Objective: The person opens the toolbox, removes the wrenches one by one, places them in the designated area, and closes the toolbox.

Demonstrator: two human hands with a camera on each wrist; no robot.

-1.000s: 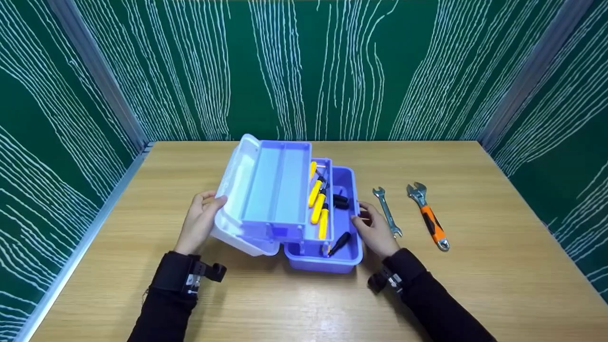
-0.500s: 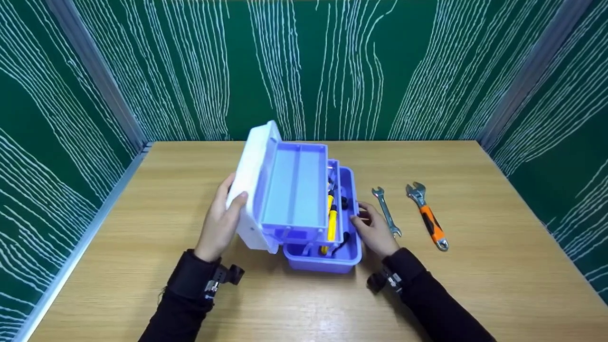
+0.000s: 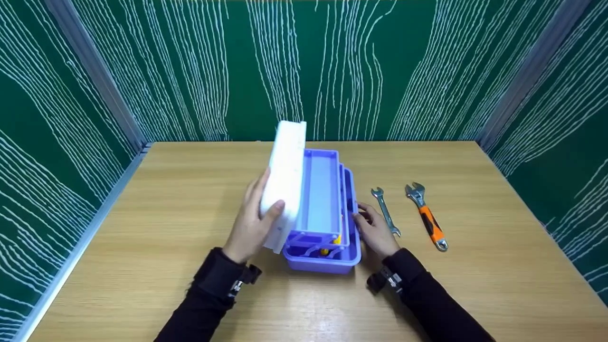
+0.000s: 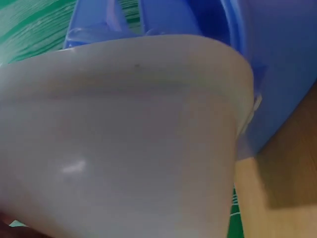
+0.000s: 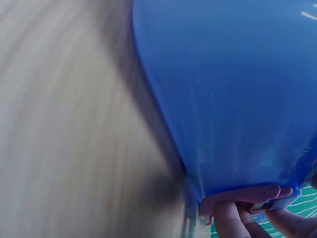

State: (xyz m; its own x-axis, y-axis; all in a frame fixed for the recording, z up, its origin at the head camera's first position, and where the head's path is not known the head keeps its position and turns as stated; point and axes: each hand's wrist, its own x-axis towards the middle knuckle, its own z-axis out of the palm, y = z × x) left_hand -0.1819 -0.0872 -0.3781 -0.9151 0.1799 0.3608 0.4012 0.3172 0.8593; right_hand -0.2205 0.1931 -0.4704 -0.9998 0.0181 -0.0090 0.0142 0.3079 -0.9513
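A purple toolbox (image 3: 320,266) stands mid-table, its white lid (image 3: 289,164) swung up nearly upright on the left. My left hand (image 3: 249,223) grips the lid from its outer side, thumb on the near end. In the left wrist view the lid (image 4: 119,134) fills most of the picture. Stepped trays (image 3: 322,190) hang over the base, and bits of yellow handles (image 3: 325,252) show beneath them. My right hand (image 3: 377,232) holds the right side of the box at its rim. Its fingers (image 5: 229,220) curl at a pinkish latch (image 5: 242,196) in the right wrist view.
To the right of the box lie an open-end wrench (image 3: 385,212) and, farther right, an adjustable wrench (image 3: 431,223) with an orange and black handle. Green walls with white lines (image 3: 332,71) enclose the wooden table (image 3: 498,285) at the back and sides.
My left hand has swung the lid up and to the right, and the trays have folded rightward over the base, covering most of the yellow-handled tools. My right hand has stayed put.
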